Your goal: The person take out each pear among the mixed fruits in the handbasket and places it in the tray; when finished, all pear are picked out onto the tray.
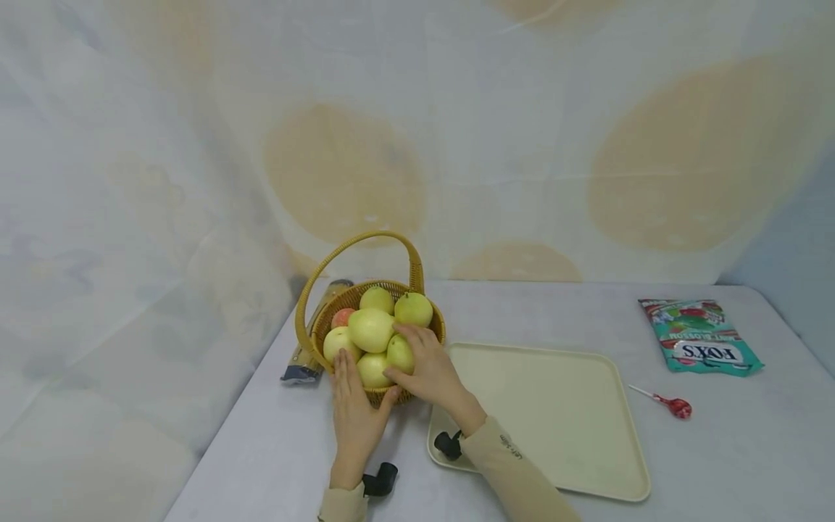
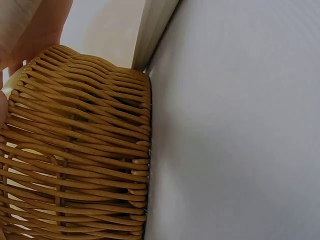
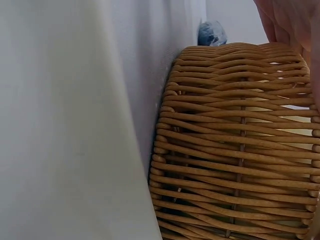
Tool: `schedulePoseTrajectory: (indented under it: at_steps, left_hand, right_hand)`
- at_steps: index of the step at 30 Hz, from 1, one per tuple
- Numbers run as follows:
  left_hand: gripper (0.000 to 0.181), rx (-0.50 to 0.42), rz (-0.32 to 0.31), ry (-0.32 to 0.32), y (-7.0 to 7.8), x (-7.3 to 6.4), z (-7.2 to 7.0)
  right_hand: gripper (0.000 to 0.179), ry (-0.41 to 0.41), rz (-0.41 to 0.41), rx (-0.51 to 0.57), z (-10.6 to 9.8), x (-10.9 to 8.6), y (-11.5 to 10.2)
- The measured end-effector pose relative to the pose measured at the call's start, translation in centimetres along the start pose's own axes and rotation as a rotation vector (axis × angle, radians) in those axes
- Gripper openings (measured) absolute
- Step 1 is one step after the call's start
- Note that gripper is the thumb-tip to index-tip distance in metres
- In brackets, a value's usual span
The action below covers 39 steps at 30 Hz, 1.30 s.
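Observation:
A woven wicker basket (image 1: 435, 319) with a tall arched handle holds several pale green pears (image 1: 370, 330) and one reddish fruit (image 1: 342, 317). At the basket's near left side, my left hand (image 1: 357, 413) lays its straight fingers over the rim against a pale fruit, thumb spread along the near rim. My right hand (image 1: 430, 366) reaches over the right rim, its fingers and thumb around a green pear (image 1: 400, 354) that sits among the others. Both wrist views show the basket's woven side close up, with part of each hand at the upper rim.
A beige tray (image 1: 554, 413) lies to the right, under my right forearm. Farther right are a red lollipop (image 1: 678, 407) and a teal FOX'S candy bag (image 1: 701, 337). A long packet (image 1: 303, 362) lies behind the basket's left side. Patterned cloth (image 1: 509, 181) hangs behind the table.

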<state>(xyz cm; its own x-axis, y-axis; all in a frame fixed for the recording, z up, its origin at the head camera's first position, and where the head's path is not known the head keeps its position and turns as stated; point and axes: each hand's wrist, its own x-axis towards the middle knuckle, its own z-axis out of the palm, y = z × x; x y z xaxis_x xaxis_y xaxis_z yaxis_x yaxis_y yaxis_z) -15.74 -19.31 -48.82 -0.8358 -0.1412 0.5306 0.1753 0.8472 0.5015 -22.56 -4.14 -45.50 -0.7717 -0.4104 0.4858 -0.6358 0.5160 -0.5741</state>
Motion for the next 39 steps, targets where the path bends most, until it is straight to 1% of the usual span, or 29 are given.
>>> schedulePoseTrajectory:
  at_steps: [4, 6, 11, 16, 21, 24, 28, 33, 36, 39]
  left_hand:
    - [0.106, -0.002, -0.008, 0.001, 0.1, 0.0, 0.1]
    - [0.104, 0.001, -0.002, 0.004, 0.1, 0.0, 0.1]
    - [0.094, 0.005, 0.009, 0.01, 0.1, 0.0, 0.0]
    - [0.087, 0.003, 0.007, 0.013, 0.1, 0.1, -0.1]
    - [0.081, 0.009, -0.002, 0.016, -0.1, 0.0, 0.0]
    - [0.08, 0.02, -0.003, 0.017, -0.2, 0.0, 0.1]
    - [0.078, 0.015, -0.005, 0.02, -0.1, 0.0, 0.1]
    - [0.075, 0.006, -0.012, 0.009, -0.1, 0.0, 0.1]
    - [0.074, 0.006, -0.016, 0.004, -0.1, 0.0, 0.1]
    - [0.074, 0.002, -0.021, 0.006, -0.1, 0.0, 0.2]
  right_hand:
    - [0.068, 0.023, -0.026, -0.043, 0.2, 0.0, 0.2]
    - [0.067, 0.024, -0.034, -0.047, 0.2, 0.0, 0.2]
    - [0.065, 0.008, -0.033, -0.047, 0.0, 0.0, 0.2]
    - [0.066, 0.003, -0.042, -0.072, -0.1, 0.0, 0.1]
    - [0.066, 0.018, -0.049, -0.089, 0.0, 0.0, 0.3]
    - [0.065, 0.035, -0.058, -0.082, 0.1, -0.1, 0.4]
    - [0.063, 0.054, -0.054, -0.041, 0.1, -0.2, 0.5]
    - [0.06, 0.065, 0.003, 0.061, -0.2, 0.0, 0.6]
    - [0.06, 0.103, 0.023, 0.141, -0.5, 0.0, 0.6]
    - [0.061, 0.15, 0.013, 0.194, -1.1, 0.1, 0.7]
